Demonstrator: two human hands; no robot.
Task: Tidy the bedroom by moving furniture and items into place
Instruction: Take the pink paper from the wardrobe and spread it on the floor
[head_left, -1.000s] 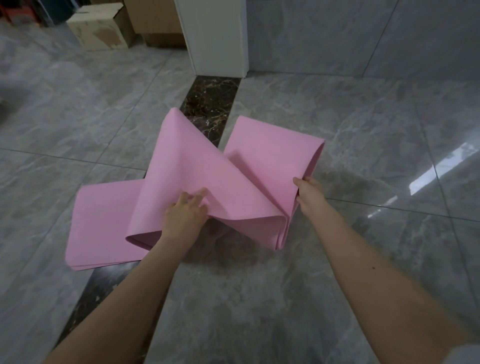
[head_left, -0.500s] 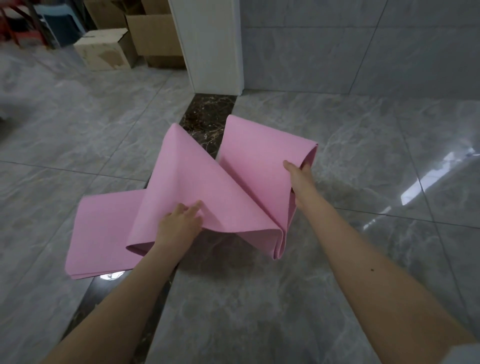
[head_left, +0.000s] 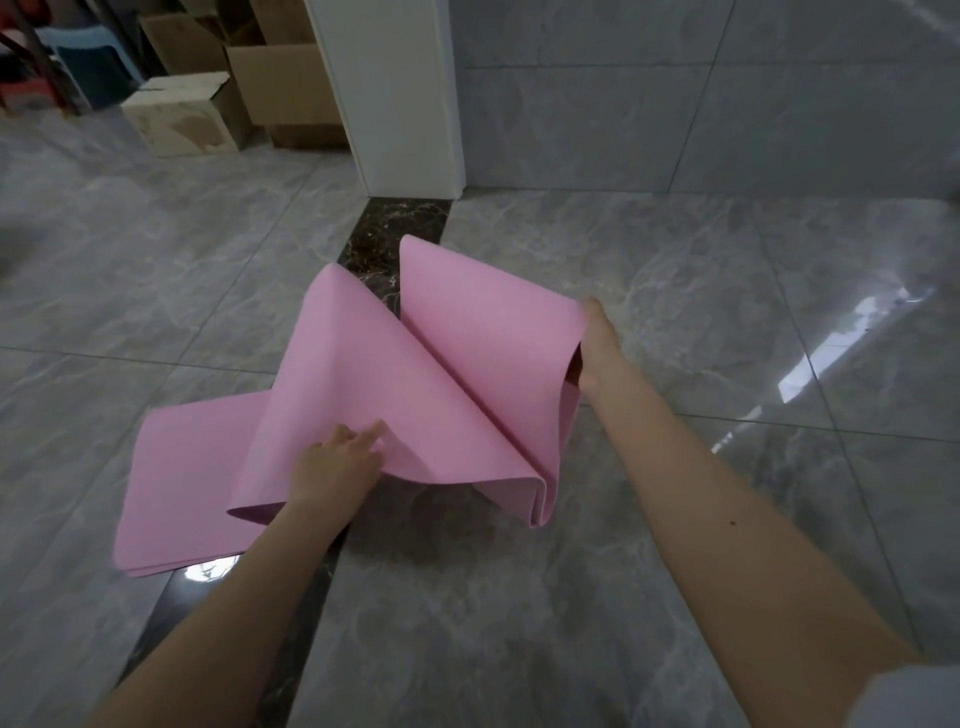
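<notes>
A thin, soft pink foam mat (head_left: 363, 384) lies partly folded on the glossy grey marble-tiled floor (head_left: 675, 312), straddling a dark brown inlaid stone strip (head_left: 395, 228). Its left end rests flat in layers, while the rest rises in two tented folds. The person's left hand (head_left: 337, 467) pinches the near edge of the nearer fold, thumb under and fingers curled on top, lifting it off the floor. The right hand (head_left: 597, 353) is at the far fold's right end, where the mat loops over; its fingers seem to reach inside the loop and grip it, though they are hidden behind the foam. Past the mat stands a white door frame (head_left: 395, 93), and beyond it on the left sit several brown cardboard boxes (head_left: 182, 119).
</notes>
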